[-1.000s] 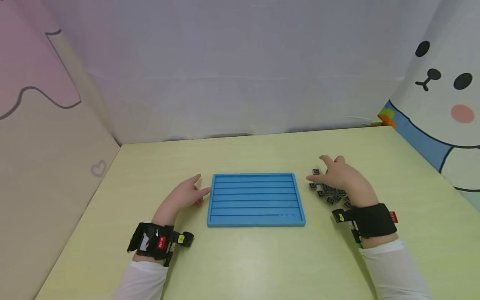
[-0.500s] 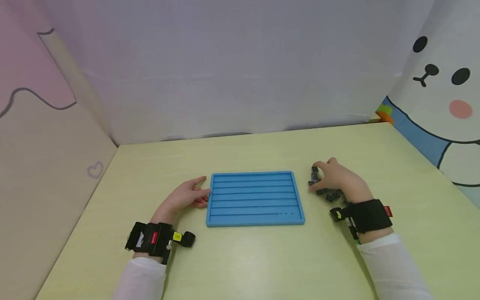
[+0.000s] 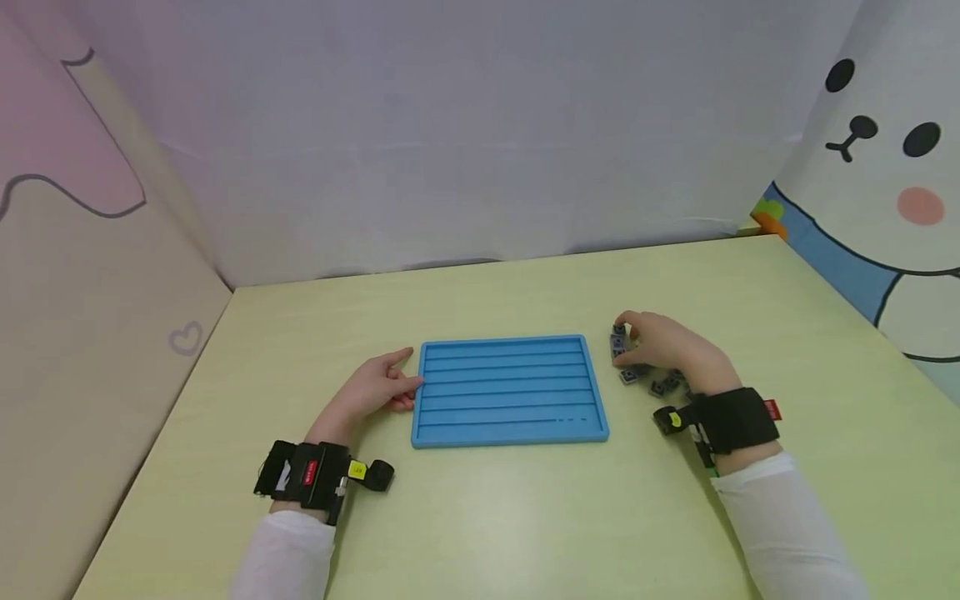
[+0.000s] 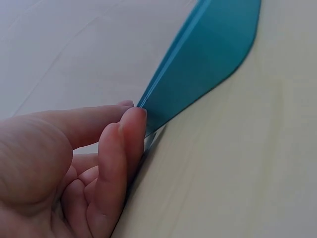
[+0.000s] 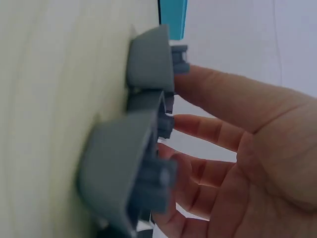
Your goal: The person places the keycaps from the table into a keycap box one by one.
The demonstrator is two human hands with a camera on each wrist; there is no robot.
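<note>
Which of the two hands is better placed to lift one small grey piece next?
The right hand, I would judge: it is right at the grey pieces. The left hand is at the left edge of the blue tray, with the tray between it and them.

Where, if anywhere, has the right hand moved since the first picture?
Yes: relative to the table's far right corner, the right hand moved left, toward the tray.
</note>
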